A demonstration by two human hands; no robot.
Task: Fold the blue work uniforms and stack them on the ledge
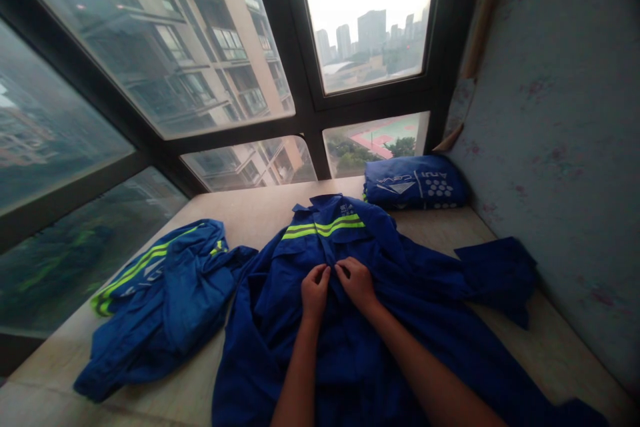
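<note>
A blue work garment (350, 340) with a collar and yellow-green reflective stripes lies spread out, its collar toward the window. Both hands are at its front middle, just below the chest stripes. My left hand (315, 290) pinches the cloth at the front edge with thumb and fingers together. Close beside it, my right hand (356, 281) is also closed in a pinch on the garment's front. A small gap separates the two hands. What exactly lies between the fingertips is too small to make out.
On the left, another blue garment (185, 307) with reflective stripes lies crumpled on the pale sill (240, 210). A folded blue bundle (415, 183) with white print sits at the back right. Dark-framed windows (313, 120) stand behind, and a flowered wall (560, 147) on the right.
</note>
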